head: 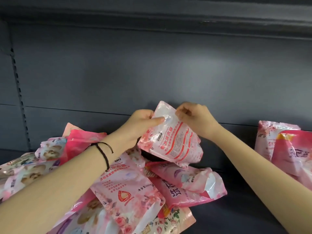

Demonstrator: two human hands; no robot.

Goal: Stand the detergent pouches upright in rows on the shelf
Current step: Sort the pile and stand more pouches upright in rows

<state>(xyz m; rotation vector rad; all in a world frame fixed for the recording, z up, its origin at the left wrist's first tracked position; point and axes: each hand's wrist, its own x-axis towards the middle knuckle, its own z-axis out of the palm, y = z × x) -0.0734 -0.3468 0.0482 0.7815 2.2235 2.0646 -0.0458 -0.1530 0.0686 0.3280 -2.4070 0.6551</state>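
Observation:
A pink detergent pouch (170, 141) hangs tilted above the heap, its back with red print facing me. My left hand (143, 121) grips its upper left edge, thumb across the clear top. My right hand (192, 115) pinches the upper right corner. Beneath lies a loose heap of pink pouches (128, 188), lying flat and overlapping. At the right, upright pouches (287, 149) stand together on the dark shelf (236, 208).
The dark grey back panel (152, 73) rises behind the shelf, with a slotted upright (20, 102) at the left. An upper shelf edge (168, 16) runs overhead. Bare shelf floor shows between the heap and the upright pouches.

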